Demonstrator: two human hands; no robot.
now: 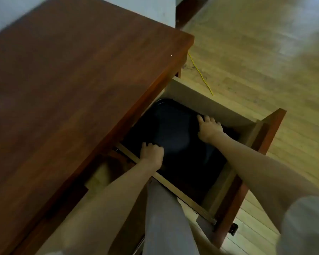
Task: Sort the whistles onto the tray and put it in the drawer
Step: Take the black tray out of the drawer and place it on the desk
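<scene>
The reddish-brown wooden table [72, 89] fills the upper left of the frame. Its pale-walled drawer [197, 97] stands pulled out toward the lower right. The black rectangular tray [175, 129] lies flat inside, its long axis seemingly along the pull direction. No whistles can be made out on its dark surface. The left hand [152, 153] curls over the tray's lower-left rim and the right hand [209, 128] grips the upper-right rim. Both arms cross the drawer, so they likely block its closing. A thin yellow cord [201, 72] lies on the floor beyond.

No lettering, label or number can be read on the tray [173, 129], drawer [201, 96] or table [72, 80].
</scene>
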